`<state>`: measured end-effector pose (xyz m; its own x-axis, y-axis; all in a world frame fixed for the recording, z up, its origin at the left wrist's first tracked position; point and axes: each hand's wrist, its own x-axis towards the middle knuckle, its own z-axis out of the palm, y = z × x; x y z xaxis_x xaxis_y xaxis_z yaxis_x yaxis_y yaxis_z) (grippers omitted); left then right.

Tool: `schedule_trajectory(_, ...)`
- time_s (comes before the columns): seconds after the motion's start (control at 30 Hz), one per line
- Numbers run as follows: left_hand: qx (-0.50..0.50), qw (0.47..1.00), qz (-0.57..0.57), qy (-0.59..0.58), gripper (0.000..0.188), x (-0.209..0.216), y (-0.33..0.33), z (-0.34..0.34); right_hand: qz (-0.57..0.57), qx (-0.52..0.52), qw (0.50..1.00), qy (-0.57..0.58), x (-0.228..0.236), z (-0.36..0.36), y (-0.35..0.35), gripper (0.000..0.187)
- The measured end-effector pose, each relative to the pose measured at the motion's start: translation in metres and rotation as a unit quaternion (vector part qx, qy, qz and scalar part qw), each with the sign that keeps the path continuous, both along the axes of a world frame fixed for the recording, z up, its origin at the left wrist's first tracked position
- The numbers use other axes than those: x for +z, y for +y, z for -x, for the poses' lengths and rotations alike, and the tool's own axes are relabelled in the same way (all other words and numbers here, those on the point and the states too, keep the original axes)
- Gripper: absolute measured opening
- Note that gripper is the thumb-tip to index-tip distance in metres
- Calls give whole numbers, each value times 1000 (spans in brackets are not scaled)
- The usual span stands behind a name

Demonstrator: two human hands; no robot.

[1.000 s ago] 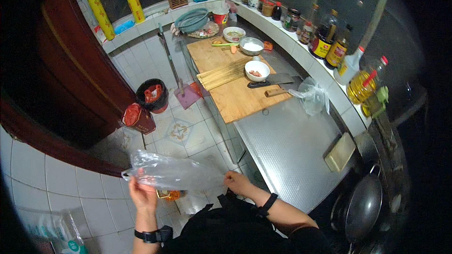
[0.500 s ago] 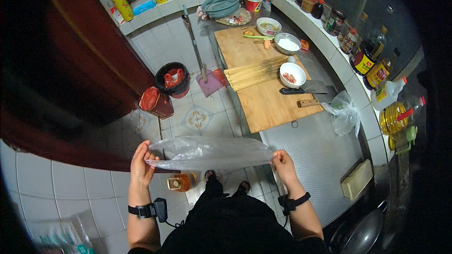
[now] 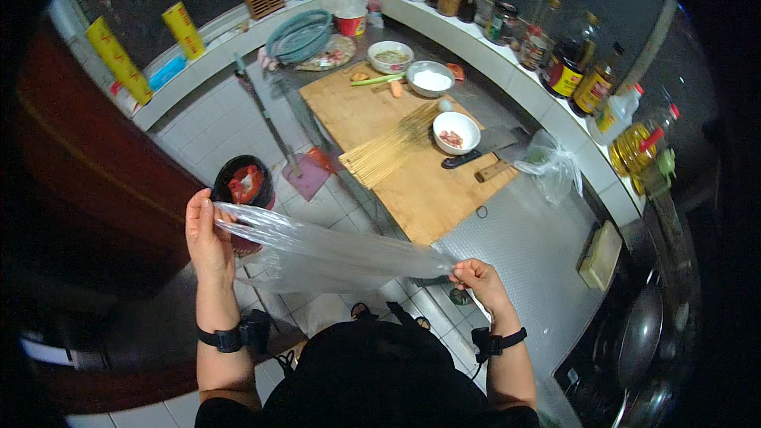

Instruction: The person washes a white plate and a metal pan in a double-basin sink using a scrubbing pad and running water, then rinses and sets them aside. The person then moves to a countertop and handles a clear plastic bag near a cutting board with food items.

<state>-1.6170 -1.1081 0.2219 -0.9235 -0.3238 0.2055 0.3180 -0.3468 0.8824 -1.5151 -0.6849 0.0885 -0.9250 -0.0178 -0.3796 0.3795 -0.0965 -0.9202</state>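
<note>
A clear plastic bag (image 3: 337, 257) is stretched between my two hands, above the floor and in front of my body. My left hand (image 3: 208, 238) grips one end between thumb and fingers, with folds of film running from it. The opposite end is pinched in my right hand (image 3: 480, 279), lower and beside the metal counter. From left to right the bag slopes downward, and its lower part hangs loose.
A wooden cutting board (image 3: 420, 218) on the counter (image 3: 523, 269) bears thin yellowish sticks (image 3: 392, 150), a white bowl (image 3: 457, 120) with reddish pieces and black- and wooden-handled blades. Bottles (image 3: 563, 71) line the ledge. A bin (image 3: 265, 196), dustpan (image 3: 307, 178) and wok (image 3: 640, 333) are around.
The view has turned, shifting the counter leftward in the picture. My left hand has gone up and left, so the bag now slants and is drawn longer. Both hands keep their hold.
</note>
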Motion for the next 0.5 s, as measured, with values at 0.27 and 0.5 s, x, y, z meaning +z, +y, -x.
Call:
schedule_trajectory(0.27, -78, 995, 21, -51, 28, -5, -14, 57, -181, -117, 976, 44, 14, -9, -37, 6)
schedule_trajectory(0.5, -134, 974, 119, -141, 32, -9, -36, 87, -109, -249, 944, 187, 34, 4, -47, 7)
